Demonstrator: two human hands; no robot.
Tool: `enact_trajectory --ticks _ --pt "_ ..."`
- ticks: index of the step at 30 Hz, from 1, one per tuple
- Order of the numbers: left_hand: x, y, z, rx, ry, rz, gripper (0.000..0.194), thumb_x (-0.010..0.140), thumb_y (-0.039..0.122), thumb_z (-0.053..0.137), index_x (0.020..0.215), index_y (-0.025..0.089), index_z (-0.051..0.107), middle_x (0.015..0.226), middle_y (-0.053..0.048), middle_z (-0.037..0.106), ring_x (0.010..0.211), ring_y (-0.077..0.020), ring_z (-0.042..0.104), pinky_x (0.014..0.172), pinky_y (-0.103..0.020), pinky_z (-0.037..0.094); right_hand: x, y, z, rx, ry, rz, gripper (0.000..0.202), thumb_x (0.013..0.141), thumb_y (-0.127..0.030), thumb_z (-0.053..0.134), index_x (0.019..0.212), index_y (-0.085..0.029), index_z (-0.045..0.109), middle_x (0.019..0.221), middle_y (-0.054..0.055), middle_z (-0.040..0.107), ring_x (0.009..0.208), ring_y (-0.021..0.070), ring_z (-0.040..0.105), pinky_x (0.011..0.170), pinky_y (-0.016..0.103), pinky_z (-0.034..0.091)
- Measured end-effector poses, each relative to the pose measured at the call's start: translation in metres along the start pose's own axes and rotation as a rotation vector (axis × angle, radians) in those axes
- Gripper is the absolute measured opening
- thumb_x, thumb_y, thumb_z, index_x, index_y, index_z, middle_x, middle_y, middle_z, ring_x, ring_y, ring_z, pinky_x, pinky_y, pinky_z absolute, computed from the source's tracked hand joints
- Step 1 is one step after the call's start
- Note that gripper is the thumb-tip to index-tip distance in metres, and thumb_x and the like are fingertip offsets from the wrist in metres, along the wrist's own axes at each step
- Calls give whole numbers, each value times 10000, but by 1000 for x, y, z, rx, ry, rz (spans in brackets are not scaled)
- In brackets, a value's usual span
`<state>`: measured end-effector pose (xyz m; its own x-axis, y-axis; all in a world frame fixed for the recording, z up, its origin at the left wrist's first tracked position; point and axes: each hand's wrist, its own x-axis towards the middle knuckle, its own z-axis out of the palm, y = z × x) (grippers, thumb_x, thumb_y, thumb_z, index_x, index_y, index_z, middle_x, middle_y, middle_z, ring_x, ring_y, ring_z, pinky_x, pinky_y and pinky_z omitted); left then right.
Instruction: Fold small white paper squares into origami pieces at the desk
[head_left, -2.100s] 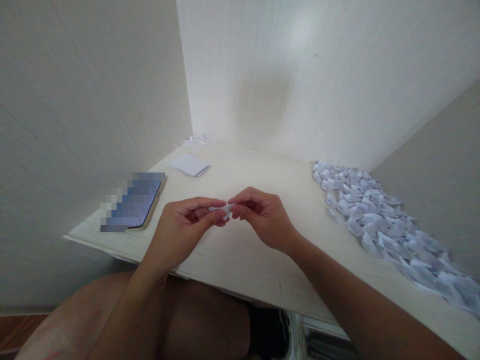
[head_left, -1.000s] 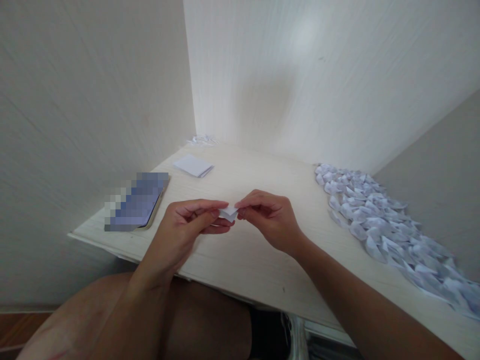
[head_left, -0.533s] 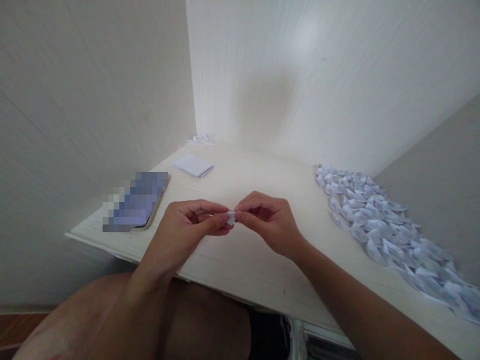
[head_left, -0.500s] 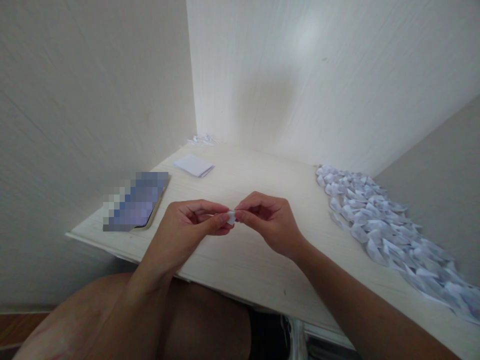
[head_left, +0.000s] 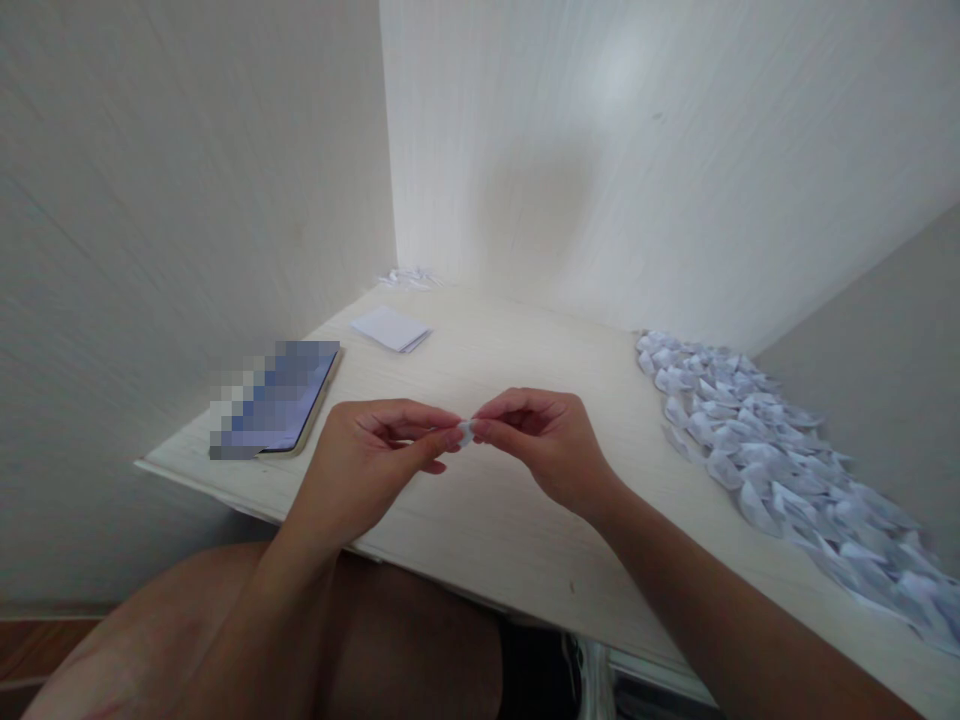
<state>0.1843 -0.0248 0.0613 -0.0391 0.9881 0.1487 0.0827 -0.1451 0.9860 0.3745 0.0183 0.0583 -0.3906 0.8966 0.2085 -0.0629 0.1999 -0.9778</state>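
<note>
Above the middle of the pale table (head_left: 517,545), a small white piece of paper (head_left: 466,432) is pinched between both hands. My left hand (head_left: 390,445) grips its left side between thumb and fingers, with the lower fingers slightly spread. On the right side, the thumb and forefinger of my right hand (head_left: 536,435) close on the same paper. Most of the paper is hidden by the fingertips, so its folds cannot be made out.
A pile of folded white paper pieces (head_left: 757,455) runs along the table's right side. Flat white sheets (head_left: 391,328) lie at the back left, near small paper bits (head_left: 411,278) in the corner. A phone (head_left: 289,400) rests at the left, and walls enclose the table.
Less of the white paper shows between my fingertips now. My left hand's lower fingers have shifted slightly, while both hands stay in nearly the same place. The view has moved a little.
</note>
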Motion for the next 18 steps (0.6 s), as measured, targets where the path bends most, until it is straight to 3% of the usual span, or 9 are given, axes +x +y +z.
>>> enact_trajectory --ticks 18 --pt "0 -2 -2 -3 44 32 184 666 296 903 805 212 817 743 -36 792 635 -173 742 572 -215 590 0 2 3 -4 27 -48 273 708 -350 887 900 -202 761 810 31 745 736 151 681 717 316 571"
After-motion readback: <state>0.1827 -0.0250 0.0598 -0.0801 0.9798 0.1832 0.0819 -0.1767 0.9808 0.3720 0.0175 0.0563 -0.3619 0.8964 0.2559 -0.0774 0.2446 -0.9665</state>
